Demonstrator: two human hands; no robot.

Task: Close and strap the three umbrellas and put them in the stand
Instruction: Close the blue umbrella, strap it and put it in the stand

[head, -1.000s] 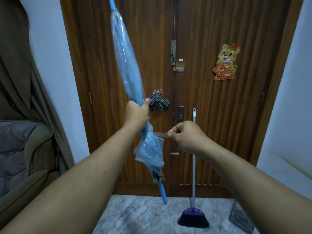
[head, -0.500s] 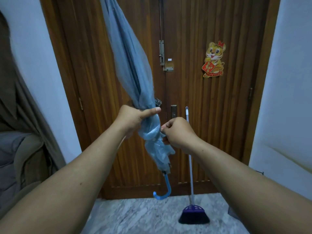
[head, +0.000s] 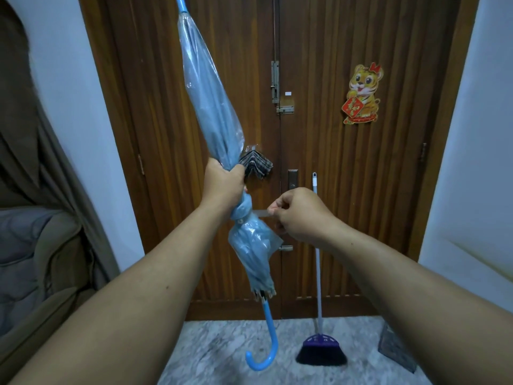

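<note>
At frame centre, the left hand [head: 223,184] grips the folded blue umbrella [head: 213,107], fingers curled around its bunched canopy; the hooked handle [head: 263,354] hangs low, tip at the top edge. The right hand [head: 301,215] pinches the strap [head: 259,213] (apparently pulled taut) just beside the canopy. A broom [head: 319,348] leans against the door [head: 361,190], lower right.

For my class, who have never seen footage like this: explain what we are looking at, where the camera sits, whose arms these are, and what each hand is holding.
This is one picture from a camera worn on a person's head, looking forward and down, so the two bare arms are the wearer's own. The left hand grips a closed blue umbrella, held tip up with its hooked handle hanging low. The right hand pinches the umbrella's strap, pulled out sideways. Behind stand a wooden door and a broom on the marble floor.
</note>
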